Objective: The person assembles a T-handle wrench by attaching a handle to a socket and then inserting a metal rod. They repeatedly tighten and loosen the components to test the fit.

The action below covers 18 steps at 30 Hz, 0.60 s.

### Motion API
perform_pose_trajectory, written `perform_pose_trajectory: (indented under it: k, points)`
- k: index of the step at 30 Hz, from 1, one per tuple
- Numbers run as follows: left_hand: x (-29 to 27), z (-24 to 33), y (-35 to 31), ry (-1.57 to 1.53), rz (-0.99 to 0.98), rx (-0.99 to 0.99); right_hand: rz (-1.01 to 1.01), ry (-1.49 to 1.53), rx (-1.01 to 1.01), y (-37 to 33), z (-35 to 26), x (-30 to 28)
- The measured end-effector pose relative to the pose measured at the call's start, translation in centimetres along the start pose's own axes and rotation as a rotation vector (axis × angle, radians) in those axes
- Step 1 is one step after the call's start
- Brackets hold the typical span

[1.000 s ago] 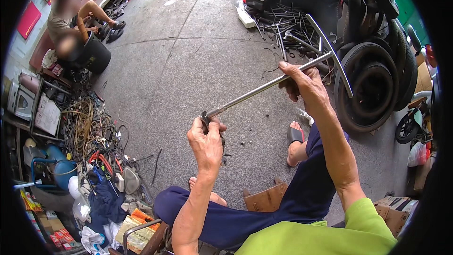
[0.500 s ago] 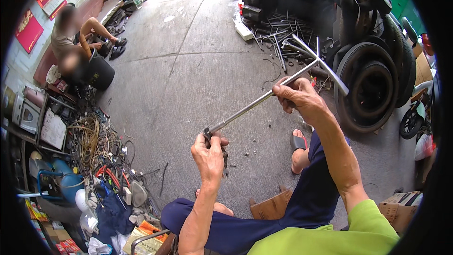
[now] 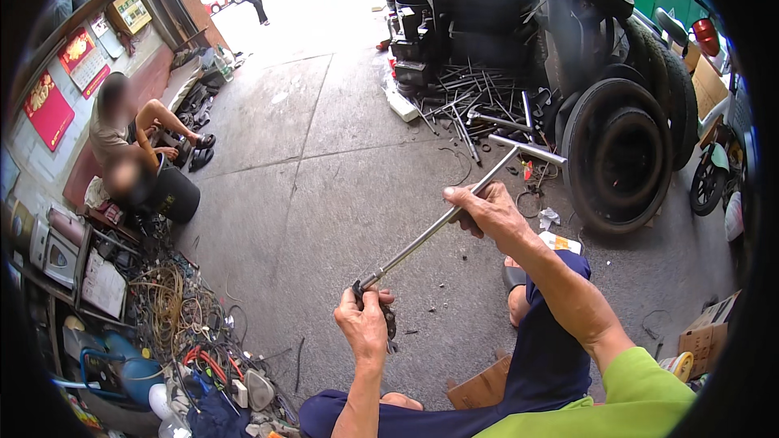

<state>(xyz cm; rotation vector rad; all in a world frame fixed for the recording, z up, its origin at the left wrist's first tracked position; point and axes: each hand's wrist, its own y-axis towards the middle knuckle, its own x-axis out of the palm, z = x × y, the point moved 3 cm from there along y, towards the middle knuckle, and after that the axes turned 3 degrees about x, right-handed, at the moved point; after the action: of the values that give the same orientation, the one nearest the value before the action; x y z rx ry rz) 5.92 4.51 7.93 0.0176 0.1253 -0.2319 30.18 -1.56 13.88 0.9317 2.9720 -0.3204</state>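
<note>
My right hand (image 3: 497, 217) is closed around the shaft of a silver T-handle socket wrench (image 3: 414, 244), below its crossbar. The wrench slants from the crossbar at the upper right down to its socket end at the lower left. My left hand (image 3: 363, 334) grips a small dark, greasy metal part (image 3: 390, 324) there, and the socket end meets that part. Fingers hide most of the part, so its exact kind cannot be made out. Both hands are held above the concrete floor, in front of my knees.
Tangled cables (image 3: 166, 296) and clutter lie at the left. A seated person (image 3: 118, 126) is beside a black bucket (image 3: 174, 195). Loose metal rods (image 3: 479, 97) cover the floor ahead; tyres (image 3: 621, 154) lean at the right. A low wooden stool (image 3: 480, 385) stands between my legs.
The view has tilted up, bringing a distant person in pink into sight. The wrench's crossbar has turned to another angle. Both hands keep their hold.
</note>
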Motion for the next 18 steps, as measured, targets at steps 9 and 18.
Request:
perform_pose_trajectory:
  k: [9, 18]
  points:
    - [0.2, 0.3, -0.3, 0.008, -0.014, -0.027, -0.049, -0.027, -0.071, -0.3, -0.5, 0.0]
    - [-0.1, -0.6, 0.0, -0.023, 0.006, -0.026, -0.283, 0.009, 0.013, -0.2, -0.5, -0.3]
